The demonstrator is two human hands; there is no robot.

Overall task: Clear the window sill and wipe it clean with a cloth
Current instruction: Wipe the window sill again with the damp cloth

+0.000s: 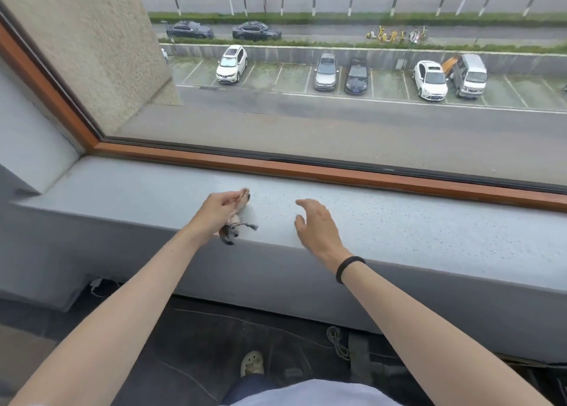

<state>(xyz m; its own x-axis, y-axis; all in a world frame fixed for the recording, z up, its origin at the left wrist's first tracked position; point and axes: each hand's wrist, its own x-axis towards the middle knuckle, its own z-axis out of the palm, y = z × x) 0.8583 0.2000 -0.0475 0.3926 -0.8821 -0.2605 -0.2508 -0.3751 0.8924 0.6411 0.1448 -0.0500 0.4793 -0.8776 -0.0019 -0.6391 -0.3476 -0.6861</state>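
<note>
Grey speckled window sill (pixel 414 236) below a wide window (pixel 337 120). Over its front edge the left hand (pixel 219 209) pinches a small, blurred trinket (pixel 237 225). The right hand (pixel 319 227) hovers near, fingers loosely spread, empty. A loose pinch could drop the trinket onto the floor (pixel 199 344).

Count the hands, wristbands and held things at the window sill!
Hands: 2, left hand and right hand
Held things: 1, small beige figure with patterned cloth
Wristbands: 1, black round wristband
Total: 4
</note>
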